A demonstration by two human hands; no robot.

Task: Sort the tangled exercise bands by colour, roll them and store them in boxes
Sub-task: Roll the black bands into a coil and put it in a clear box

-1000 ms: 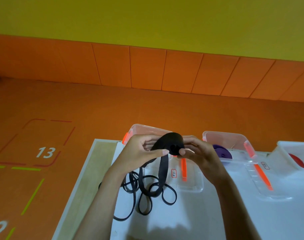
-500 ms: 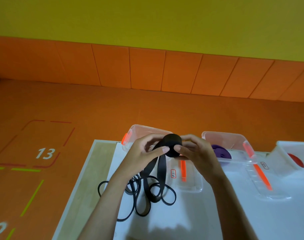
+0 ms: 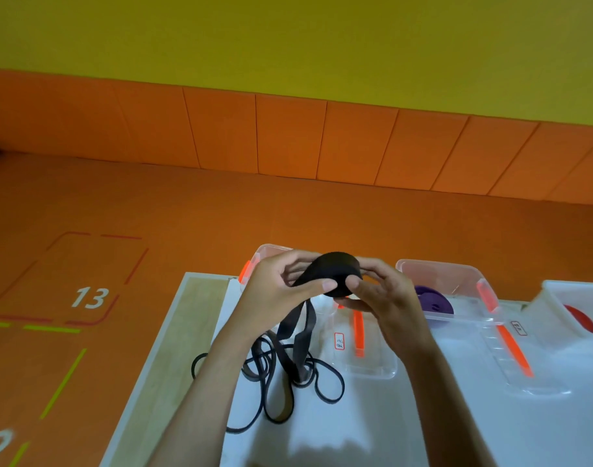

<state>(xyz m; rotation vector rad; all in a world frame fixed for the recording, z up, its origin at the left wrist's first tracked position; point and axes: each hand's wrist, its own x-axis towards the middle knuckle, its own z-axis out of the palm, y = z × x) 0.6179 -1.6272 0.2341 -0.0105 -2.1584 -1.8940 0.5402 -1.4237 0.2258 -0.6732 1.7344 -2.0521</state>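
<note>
A partly rolled black band (image 3: 338, 269) is held up above the table between both hands. My left hand (image 3: 281, 291) pinches its left side, thumb at the front. My right hand (image 3: 386, 298) grips its right side. The band's loose tail (image 3: 293, 335) hangs down into a tangle of black bands (image 3: 271, 375) on the white table (image 3: 372, 426). Behind the hands stands a clear box (image 3: 268, 252) with orange clips. A second clear box (image 3: 457, 274) to the right holds a rolled purple band (image 3: 433, 299). A white box (image 3: 571, 294) at the far right holds a red roll (image 3: 581, 320).
Two clear lids with orange clips lie on the table, one (image 3: 362, 358) in front of the left box, one (image 3: 514, 362) in front of the purple box. The table's wooden left edge (image 3: 173, 332) borders an orange floor with painted numbers.
The roll has turned a little between my fingers and looks slightly thicker. The hanging tail has shortened and the tangle on the table has shifted slightly.
</note>
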